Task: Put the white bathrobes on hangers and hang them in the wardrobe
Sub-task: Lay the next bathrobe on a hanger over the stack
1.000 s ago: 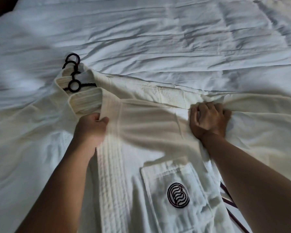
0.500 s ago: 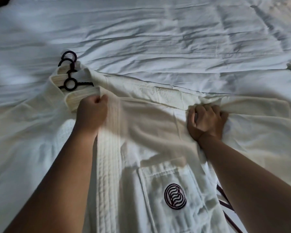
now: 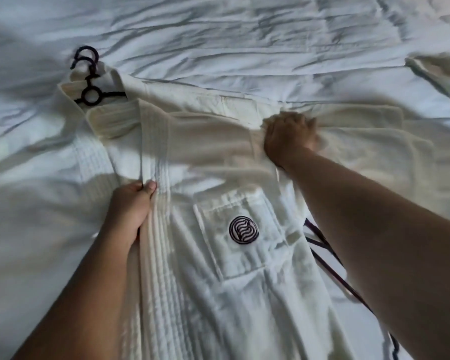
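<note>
A white bathrobe lies spread flat on the bed, collar at upper left, its chest pocket bearing a round dark logo. Black hangers sit inside the collar, their hooks poking out above it. My left hand grips the quilted front lapel band lower down, near the pocket. My right hand is fisted around bunched robe fabric at the shoulder and sleeve area. A dark cord lies by my right forearm.
The white rumpled duvet covers the whole bed. A cream sleeve or second piece of fabric lies at the far right edge.
My left hand has slid down the lapel from the collar toward me, pulling the band straight. My right hand stays clenched on the shoulder fabric.
</note>
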{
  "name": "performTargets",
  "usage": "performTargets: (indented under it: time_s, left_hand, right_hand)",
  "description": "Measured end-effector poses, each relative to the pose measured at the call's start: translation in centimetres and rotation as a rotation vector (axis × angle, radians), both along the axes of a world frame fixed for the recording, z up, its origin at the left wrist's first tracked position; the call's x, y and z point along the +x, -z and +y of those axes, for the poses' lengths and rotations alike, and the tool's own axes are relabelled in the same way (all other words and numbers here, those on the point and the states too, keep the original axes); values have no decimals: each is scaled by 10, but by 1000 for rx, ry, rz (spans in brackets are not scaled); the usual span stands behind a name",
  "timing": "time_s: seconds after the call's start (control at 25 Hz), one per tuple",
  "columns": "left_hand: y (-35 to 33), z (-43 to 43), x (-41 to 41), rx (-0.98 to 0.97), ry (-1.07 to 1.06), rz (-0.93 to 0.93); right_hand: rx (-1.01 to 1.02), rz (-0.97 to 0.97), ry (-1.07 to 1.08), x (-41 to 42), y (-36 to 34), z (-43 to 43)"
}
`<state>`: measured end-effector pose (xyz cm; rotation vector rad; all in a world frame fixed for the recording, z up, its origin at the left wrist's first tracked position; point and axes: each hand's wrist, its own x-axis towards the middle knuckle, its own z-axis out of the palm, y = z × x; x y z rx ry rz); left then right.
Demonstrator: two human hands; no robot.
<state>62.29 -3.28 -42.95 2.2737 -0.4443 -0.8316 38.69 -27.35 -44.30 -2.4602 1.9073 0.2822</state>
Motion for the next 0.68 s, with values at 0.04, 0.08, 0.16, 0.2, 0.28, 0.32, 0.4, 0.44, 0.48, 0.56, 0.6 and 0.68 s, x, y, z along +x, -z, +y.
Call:
performTargets:
  time_s: [0.04, 0.08, 0.16, 0.2, 0.28, 0.32, 0.4, 0.44, 0.48, 0.56, 0.6, 0.68]
  left_hand:
    - [-7, 5, -3, -4, 14, 38]
    - [-17, 12, -11, -23, 31, 79]
    - [-45, 38, -34, -126, 56, 218]
    - [-61, 63, -51, -163, 77, 309]
    - [-92, 128, -94, -136, 141, 364]
    - [-105, 165, -119, -97, 189, 347]
    - [-118, 230, -162, -67, 234, 299]
    - [-114, 253, -176, -71, 196, 292]
    - [-106, 268, -183, -59, 144, 307]
    - [-88, 292, -193, 5, 106, 368]
    - [-82, 301, -196, 11, 83, 343]
    - [-78, 322, -204, 2, -4, 195]
  right_hand:
    - [70, 88, -16, 3, -12, 6]
    - [127, 137, -21, 4, -25, 18]
    - [168, 15, -71, -7, -48, 66]
    - [166, -149, -102, -25, -59, 104]
    - [168, -533, -134, -85, -74, 195]
    - [181, -679, -87, -122, -79, 241]
    - [348, -821, 238, -187, -94, 320]
    - [518, -811, 410, -211, -100, 348]
    - [704, -812, 522, -229, -104, 369]
    - [869, -801, 566, -252, -107, 392]
    - [833, -801, 556, -256, -109, 397]
    - [677, -786, 514, -258, -113, 406]
